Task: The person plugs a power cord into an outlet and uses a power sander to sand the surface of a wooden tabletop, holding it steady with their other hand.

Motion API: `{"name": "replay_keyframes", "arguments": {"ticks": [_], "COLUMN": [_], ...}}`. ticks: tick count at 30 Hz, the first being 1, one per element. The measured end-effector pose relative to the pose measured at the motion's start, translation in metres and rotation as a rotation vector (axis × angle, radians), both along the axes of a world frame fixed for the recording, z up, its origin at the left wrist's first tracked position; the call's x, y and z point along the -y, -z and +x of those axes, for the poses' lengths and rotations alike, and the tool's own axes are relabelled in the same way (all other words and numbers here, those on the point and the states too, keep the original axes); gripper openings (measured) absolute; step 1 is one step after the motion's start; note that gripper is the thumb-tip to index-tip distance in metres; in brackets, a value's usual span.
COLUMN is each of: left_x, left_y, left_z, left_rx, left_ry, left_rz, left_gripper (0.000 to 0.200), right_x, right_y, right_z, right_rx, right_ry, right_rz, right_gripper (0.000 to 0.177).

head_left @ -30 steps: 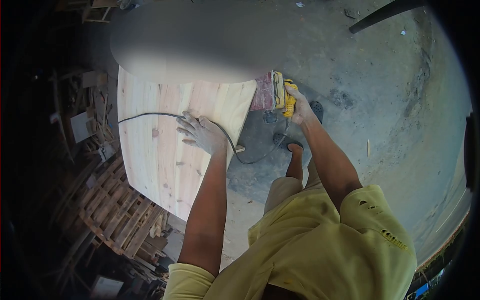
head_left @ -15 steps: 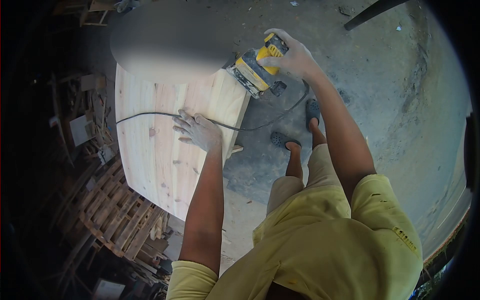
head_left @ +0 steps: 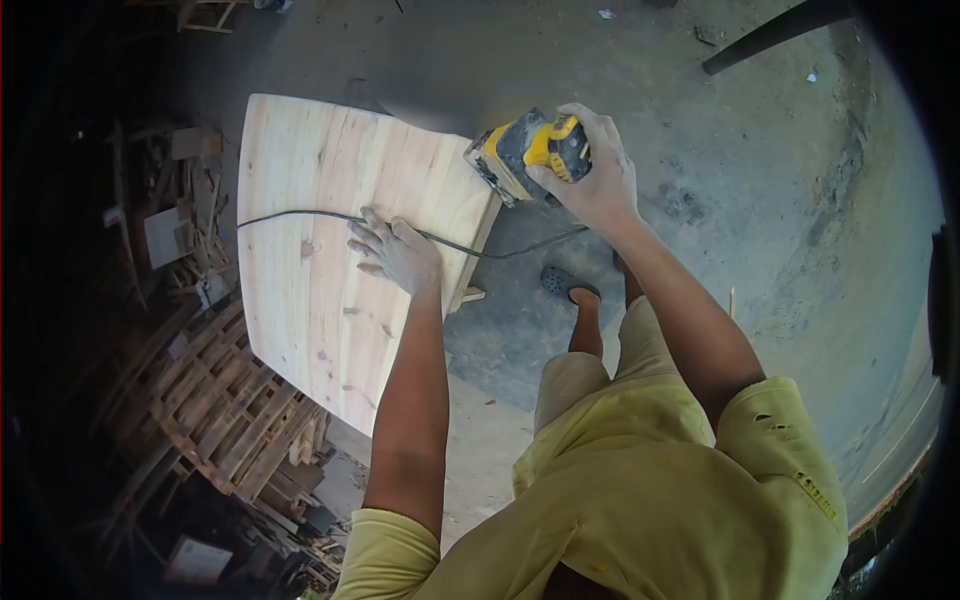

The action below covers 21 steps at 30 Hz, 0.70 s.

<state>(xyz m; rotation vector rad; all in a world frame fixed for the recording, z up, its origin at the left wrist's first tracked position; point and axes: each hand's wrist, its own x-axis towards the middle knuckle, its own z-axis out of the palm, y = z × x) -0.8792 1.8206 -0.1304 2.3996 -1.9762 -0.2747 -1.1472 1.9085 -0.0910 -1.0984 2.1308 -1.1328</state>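
My right hand (head_left: 605, 175) is wrapped round the top of a yellow and black electric sander (head_left: 530, 155). The sander is tilted, its pad facing the right edge of a pale wooden panel (head_left: 300, 290) at the panel's upper right corner. Dust coats both hands. My left hand (head_left: 405, 250) lies on the panel with fingers spread. The black power cord (head_left: 470, 250) runs from the sander side across the panel, passing by the left fingertips. Knots and joined boards show in the panel's surface.
Below the panel's left side lies a slatted wooden pallet (head_left: 225, 410). Scrap wood (head_left: 195, 200) is heaped at the far left. A dark pole (head_left: 775, 35) slants in at the upper right. My shoe (head_left: 568, 283) stands on the concrete floor (head_left: 720, 250) right of the panel.
The sander has moved slightly down and right and turned in my right hand. My left hand stays on the panel. A blurred dark shape over the panel's top has mostly gone from view.
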Motion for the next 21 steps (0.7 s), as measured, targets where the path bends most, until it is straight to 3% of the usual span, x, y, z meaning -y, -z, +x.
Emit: {"name": "replay_keyframes", "arguments": {"ticks": [3, 4, 5, 6, 7, 8, 9, 10, 12, 13, 14, 16, 17, 18, 20, 21], "left_x": [0.001, 0.001, -0.003, -0.004, -0.004, -0.004, -0.003, -0.001, 0.010, 0.016, 0.025, 0.045, 0.054, 0.062, 0.078, 0.083], "left_y": [-0.003, -0.003, -0.004, -0.007, -0.006, -0.005, -0.006, -0.009, -0.012, -0.007, -0.013, -0.030, -0.030, -0.031, -0.037, -0.035], "left_z": [0.000, -0.002, -0.002, -0.005, -0.014, -0.034, -0.050, -0.064, -0.090, -0.093, -0.098, -0.112, -0.119, -0.123, -0.132, -0.130], "left_rx": [0.013, 0.017, 0.054, 0.092, 0.102, -0.053, -0.210, -0.200, 0.281, 0.118, 0.126, 0.081, -0.053, -0.050, 0.101, 0.102], "left_ry": [0.008, 0.009, 0.178, 0.347, 0.347, 0.606, 0.863, 0.862, 1.005, 1.055, 1.053, 1.145, 1.182, 1.180, 1.157, 1.149], "left_rz": [0.007, -0.005, 0.010, 0.027, 0.025, 0.015, 0.008, 0.006, 0.015, -0.108, -0.112, 0.130, 0.054, 0.052, 0.458, 0.458], "left_gripper": [0.063, 0.063, 0.062, 0.061, 0.061, 0.059, 0.058, 0.058, 0.058, 0.049, 0.049, 0.039, 0.031, 0.031, 0.029, 0.029], "right_x": [-0.049, -0.062, -0.075, -0.086, -0.099, -0.108, -0.117, -0.126, -0.139, -0.145, -0.148, -0.145, -0.143, -0.140, -0.132, -0.128], "right_y": [0.055, 0.074, 0.083, 0.084, 0.085, 0.084, 0.082, 0.080, 0.086, 0.091, 0.095, 0.090, 0.083, 0.076, 0.066, 0.061], "right_z": [0.040, 0.043, 0.041, 0.033, 0.026, 0.018, 0.010, 0.001, -0.016, -0.022, -0.027, -0.039, -0.046, -0.053, -0.064, -0.068], "right_rx": [0.082, 0.259, 0.437, 0.445, 0.621, 0.798, 0.810, 0.866, 0.921, 0.975, 1.030, 1.048, 1.067, 1.084, 1.101, 1.116], "right_ry": [0.148, 0.200, 0.249, 0.249, 0.293, 0.333, 0.328, 0.390, 0.450, 0.510, 0.569, 0.618, 0.624, 0.628, 0.632, 0.635], "right_rz": [-0.161, -0.101, -0.035, -0.039, 0.041, 0.122, 0.120, 0.162, 0.199, 0.156, 0.111, 0.081, 0.091, 0.101, 0.069, 0.038], "right_gripper": [0.074, 0.075, 0.076, 0.076, 0.076, 0.075, 0.075, 0.074, 0.074, 0.073, 0.072, 0.071, 0.071, 0.071, 0.070, 0.070]}}
